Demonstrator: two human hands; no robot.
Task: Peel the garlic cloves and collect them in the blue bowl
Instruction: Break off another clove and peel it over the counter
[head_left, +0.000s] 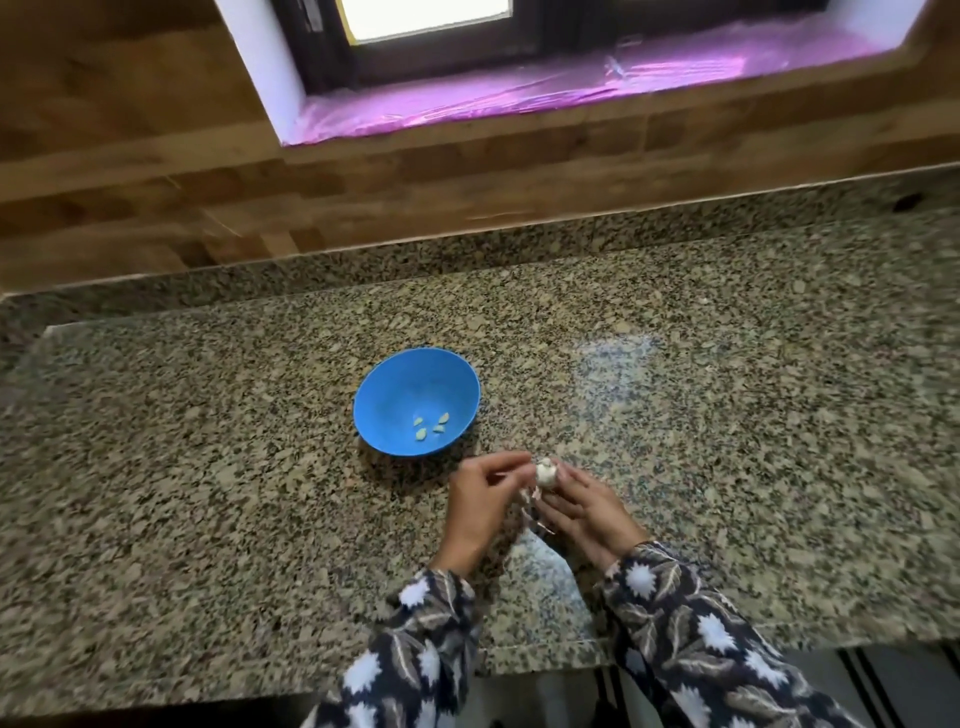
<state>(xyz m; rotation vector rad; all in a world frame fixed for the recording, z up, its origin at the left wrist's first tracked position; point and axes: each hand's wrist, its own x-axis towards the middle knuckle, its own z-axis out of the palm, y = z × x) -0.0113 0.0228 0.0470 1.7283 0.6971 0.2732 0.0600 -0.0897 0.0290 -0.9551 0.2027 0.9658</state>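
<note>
A blue bowl sits on the speckled granite counter, holding several small peeled garlic cloves near its front. Just right of and in front of the bowl, my right hand holds a white garlic bulb at its fingertips. My left hand is beside it, fingers curled, pinching at the bulb's papery skin. Thin strips of peel hang down between the two hands.
The granite counter stretches wide to left and right, with its front edge near my sleeves. A wooden backsplash rises behind, under a window sill covered in pink film.
</note>
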